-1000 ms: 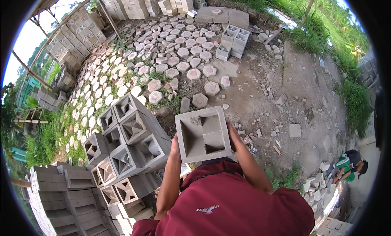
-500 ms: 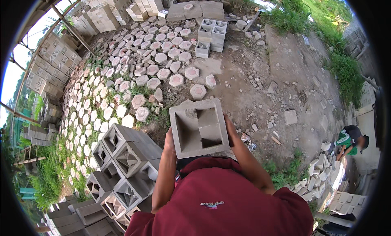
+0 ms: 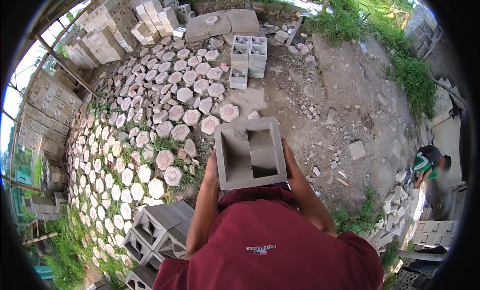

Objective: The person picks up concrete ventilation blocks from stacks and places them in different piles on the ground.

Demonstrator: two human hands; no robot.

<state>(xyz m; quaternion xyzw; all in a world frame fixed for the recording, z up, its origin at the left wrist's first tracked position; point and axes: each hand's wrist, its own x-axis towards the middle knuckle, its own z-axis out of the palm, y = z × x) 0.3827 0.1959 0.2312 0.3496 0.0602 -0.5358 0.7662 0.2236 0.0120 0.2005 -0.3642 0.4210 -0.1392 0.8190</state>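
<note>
A square grey concrete ventilation block point(image 3: 251, 152) is held in front of my chest, its hollow inner side facing up. Slanted inner faces show inside its thick rim. My left hand point(image 3: 213, 167) presses against the left side of the block and my right hand point(image 3: 289, 159) against the right side. Both hands are closed on it, though the block partly hides the fingers. To my lower left, similar grey blocks point(image 3: 156, 225) are piled beside my left forearm.
Hexagonal pavers point(image 3: 175, 112) cover the ground ahead and left. A small stack of blocks point(image 3: 248, 57) stands ahead, with taller stacks point(image 3: 102, 42) at the far left. Rubble point(image 3: 395, 210) lies at right, where another person point(image 3: 425, 165) crouches. A pole point(image 3: 67, 67) leans at left.
The block stays between my hands. The nearby block pile has shifted down and left in view, while the stack ahead has moved lower and left.
</note>
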